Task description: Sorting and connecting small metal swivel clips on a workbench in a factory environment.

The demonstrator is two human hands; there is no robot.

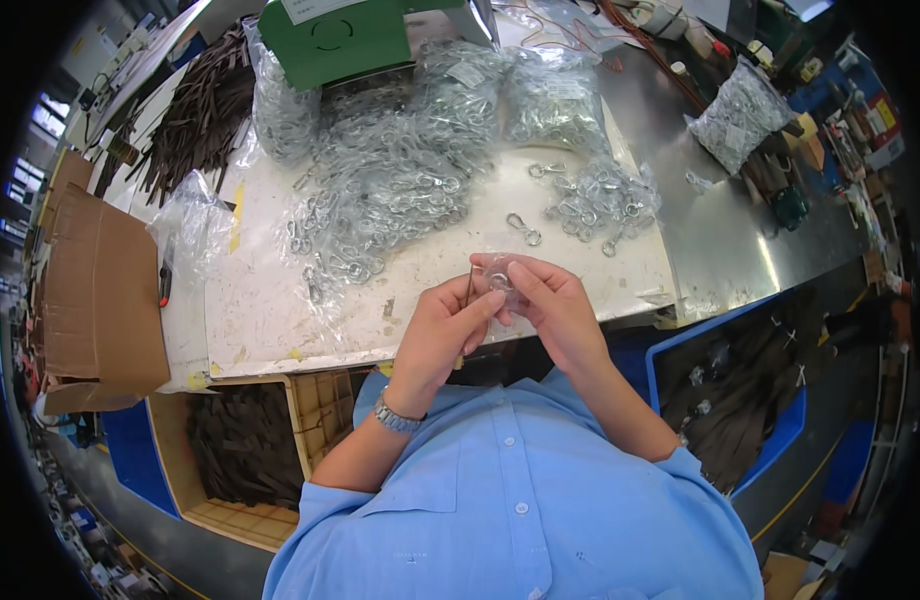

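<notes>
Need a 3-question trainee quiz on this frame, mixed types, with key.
1. Open: What do the left hand and right hand hold between them?
2. True or false: The metal-banded watch is on the left wrist.
3. Multiple choice: Where does the brown cardboard box stand relative to the white table?
A. At its right end
B. At its left end
C. In the middle of its surface

Key:
1. Clear plastic film
2. True
3. B
</notes>
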